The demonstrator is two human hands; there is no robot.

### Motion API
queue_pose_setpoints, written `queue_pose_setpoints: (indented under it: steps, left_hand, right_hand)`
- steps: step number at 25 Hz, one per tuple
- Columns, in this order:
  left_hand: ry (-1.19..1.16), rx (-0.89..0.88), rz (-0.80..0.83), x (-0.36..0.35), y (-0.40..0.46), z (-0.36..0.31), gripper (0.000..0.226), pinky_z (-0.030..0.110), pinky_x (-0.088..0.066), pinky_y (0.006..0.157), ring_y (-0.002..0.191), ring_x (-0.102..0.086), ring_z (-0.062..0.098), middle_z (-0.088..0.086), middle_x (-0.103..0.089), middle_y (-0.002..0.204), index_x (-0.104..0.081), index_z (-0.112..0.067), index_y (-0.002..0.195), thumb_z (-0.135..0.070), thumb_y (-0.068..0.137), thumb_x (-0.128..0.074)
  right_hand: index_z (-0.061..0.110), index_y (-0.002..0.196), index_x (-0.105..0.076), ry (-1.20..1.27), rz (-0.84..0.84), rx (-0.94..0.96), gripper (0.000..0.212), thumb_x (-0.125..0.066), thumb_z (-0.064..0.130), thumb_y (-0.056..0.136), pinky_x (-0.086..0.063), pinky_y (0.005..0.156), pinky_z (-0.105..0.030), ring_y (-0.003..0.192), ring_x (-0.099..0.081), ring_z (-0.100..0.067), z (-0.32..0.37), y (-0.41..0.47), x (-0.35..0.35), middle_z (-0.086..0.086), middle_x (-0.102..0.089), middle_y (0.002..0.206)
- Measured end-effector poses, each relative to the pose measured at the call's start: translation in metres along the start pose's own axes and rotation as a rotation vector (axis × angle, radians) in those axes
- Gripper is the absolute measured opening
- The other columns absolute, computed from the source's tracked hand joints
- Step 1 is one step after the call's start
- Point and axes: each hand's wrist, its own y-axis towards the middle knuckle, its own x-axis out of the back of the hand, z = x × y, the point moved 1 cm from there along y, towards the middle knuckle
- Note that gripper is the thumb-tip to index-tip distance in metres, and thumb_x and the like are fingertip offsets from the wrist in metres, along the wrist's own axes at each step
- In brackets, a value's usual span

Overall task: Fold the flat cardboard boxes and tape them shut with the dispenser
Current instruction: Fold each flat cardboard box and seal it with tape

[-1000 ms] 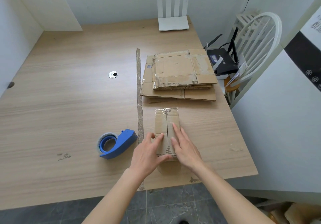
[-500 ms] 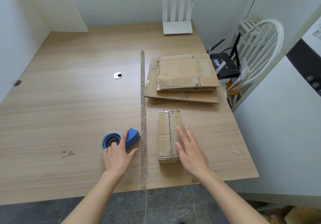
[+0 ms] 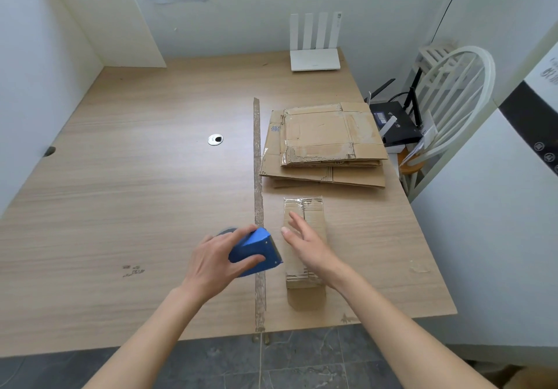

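Dispenser (image 3: pixel 256 251) lifted in left hand (image 3: pixel 213 263) grip, nearing box (image 3: pixel 305 237)

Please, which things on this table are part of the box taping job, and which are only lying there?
Part of the job:
- blue tape dispenser, in the left hand
- folded box, under the right hand
- stack of flat boxes

Only lying about:
- white router
- black router
- white chair
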Motion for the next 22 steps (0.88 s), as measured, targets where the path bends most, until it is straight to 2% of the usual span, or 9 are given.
queue_pose_setpoints:
  steps: [2, 4, 6, 9, 13, 16, 19, 22]
  left_hand:
    - [-0.005, -0.06, -0.005, 0.005, 0.0, -0.003, 0.063, 0.025, -0.043, 0.075, 0.084, -0.058, -0.003, -0.024, -0.069, 0.112, -0.051, -0.048, 0.135, -0.083, 0.085, -0.04]
    - [-0.021, -0.08, -0.001, 0.007, 0.0, -0.006, 0.062, 0.026, -0.044, 0.075, 0.084, -0.06, -0.002, -0.024, -0.069, 0.112, -0.051, -0.048, 0.135, -0.083, 0.085, -0.039]
    - [-0.034, -0.075, -0.002, 0.007, 0.0, -0.009, 0.061, 0.02, -0.042, 0.072, 0.078, -0.06, -0.001, -0.024, -0.071, 0.107, -0.052, -0.049, 0.134, -0.083, 0.084, -0.042]
    - [-0.029, -0.048, 0.032, 0.002, -0.001, -0.011, 0.064, 0.019, -0.041, 0.061, 0.066, -0.057, 0.003, -0.021, -0.072, 0.091, -0.053, -0.05, 0.133, -0.086, 0.082, -0.04]
    - [0.067, -0.068, 0.186, -0.004, 0.001, -0.015, 0.073, 0.024, -0.046, 0.061, 0.069, -0.062, 0.006, -0.019, -0.073, 0.095, -0.051, -0.054, 0.134, -0.092, 0.076, -0.028]
    - [0.104, -0.015, 0.258, 0.005, 0.004, -0.003, 0.076, 0.022, -0.039, 0.057, 0.065, -0.057, 0.005, -0.02, -0.07, 0.091, -0.051, -0.057, 0.131, -0.095, 0.071, -0.024]
    - [0.12, -0.021, 0.298, 0.008, 0.004, 0.002, 0.083, 0.02, -0.038, 0.056, 0.064, -0.055, 0.003, -0.025, -0.062, 0.085, -0.05, -0.058, 0.131, -0.099, 0.067, -0.018]
    - [0.132, -0.044, 0.311, -0.001, 0.005, 0.001, 0.09, 0.021, -0.044, 0.058, 0.068, -0.06, 0.005, -0.023, -0.067, 0.09, -0.049, -0.056, 0.132, -0.101, 0.065, -0.008]
  right_hand:
    - [0.019, 0.15, -0.046, 0.045, 0.03, -0.016, 0.05, -0.057, 0.034, 0.103, -0.043, 0.113, -0.031, 0.129, -0.054, -0.009, 0.0, 0.003, -0.001, 0.005, -0.054, 0.144]
    - [0.017, 0.125, -0.069, 0.018, -0.011, 0.027, 0.028, -0.063, 0.027, 0.1, -0.056, 0.097, -0.032, 0.11, -0.068, -0.014, -0.001, 0.004, -0.004, 0.001, -0.073, 0.117]
    - [0.02, 0.101, -0.078, 0.008, -0.113, 0.056, 0.011, -0.07, 0.023, 0.096, -0.061, 0.086, -0.034, 0.094, -0.072, -0.016, -0.004, 0.003, -0.003, 0.002, -0.078, 0.093]
    - [0.019, 0.092, -0.081, -0.019, -0.182, 0.028, 0.007, -0.075, 0.023, 0.091, -0.062, 0.077, -0.031, 0.079, -0.072, -0.012, -0.012, -0.006, 0.003, 0.001, -0.078, 0.082]
    - [0.023, 0.083, -0.081, -0.144, -0.266, -0.065, 0.008, -0.077, 0.027, 0.089, -0.062, 0.073, -0.028, 0.067, -0.071, -0.007, -0.03, -0.027, 0.016, 0.006, -0.077, 0.072]
    - [0.026, 0.079, -0.079, -0.173, -0.424, -0.113, 0.011, -0.076, 0.029, 0.089, -0.061, 0.074, -0.026, 0.067, -0.073, -0.009, -0.044, -0.047, 0.048, 0.008, -0.076, 0.069]
    - [0.023, 0.079, -0.079, -0.163, -0.429, -0.155, 0.011, -0.077, 0.029, 0.089, -0.062, 0.075, -0.027, 0.068, -0.074, -0.013, -0.055, -0.064, 0.06, 0.007, -0.075, 0.068]
    - [0.025, 0.079, -0.079, -0.201, -0.446, -0.177, 0.012, -0.077, 0.029, 0.089, -0.06, 0.073, -0.025, 0.065, -0.073, -0.009, -0.062, -0.065, 0.055, 0.009, -0.074, 0.066]
